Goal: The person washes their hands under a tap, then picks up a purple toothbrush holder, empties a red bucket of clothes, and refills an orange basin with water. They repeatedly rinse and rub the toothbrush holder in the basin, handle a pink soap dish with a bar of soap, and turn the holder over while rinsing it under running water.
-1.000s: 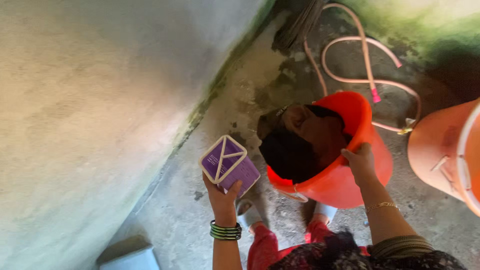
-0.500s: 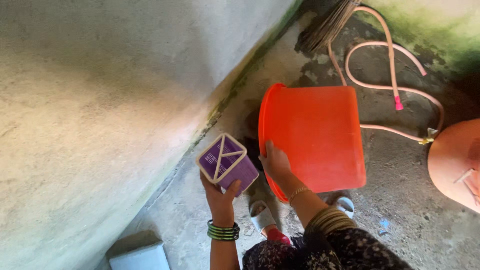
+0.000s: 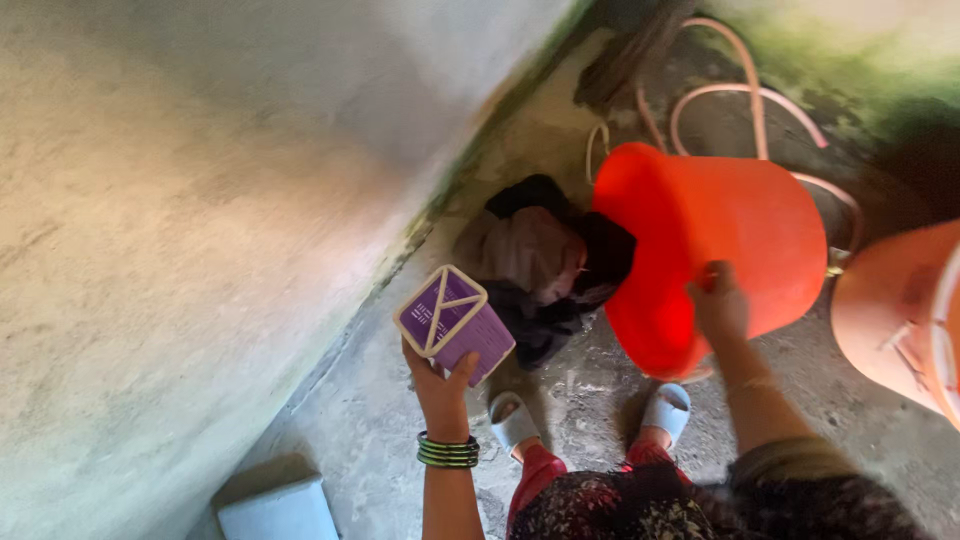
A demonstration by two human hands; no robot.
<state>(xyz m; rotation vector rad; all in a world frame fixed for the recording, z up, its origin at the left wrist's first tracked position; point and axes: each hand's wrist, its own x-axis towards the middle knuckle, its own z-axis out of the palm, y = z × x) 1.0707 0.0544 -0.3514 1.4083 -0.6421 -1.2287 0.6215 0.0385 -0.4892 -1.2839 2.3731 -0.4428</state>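
My left hand (image 3: pixel 442 388) holds a purple and white box-shaped carton (image 3: pixel 455 322) up in front of me. My right hand (image 3: pixel 718 305) grips the rim of a red-orange plastic bucket (image 3: pixel 712 250), which is tipped onto its side with its mouth toward the wall. A heap of dark and grey-brown clothes (image 3: pixel 545 262) lies on the concrete floor at the bucket's mouth, next to the wall base.
A plastered wall (image 3: pixel 200 200) fills the left. A pink hose (image 3: pixel 740 95) loops on the floor behind the bucket. A second orange tub (image 3: pixel 900 310) stands at the right edge. A pale blue block (image 3: pixel 277 512) lies at bottom left. My sandalled feet (image 3: pixel 590 415) stand below the clothes.
The bucket has been tipped over further and the clothes have spilled out onto the floor. My right hand shifted along the rim to the right. The carton stayed in my left hand.
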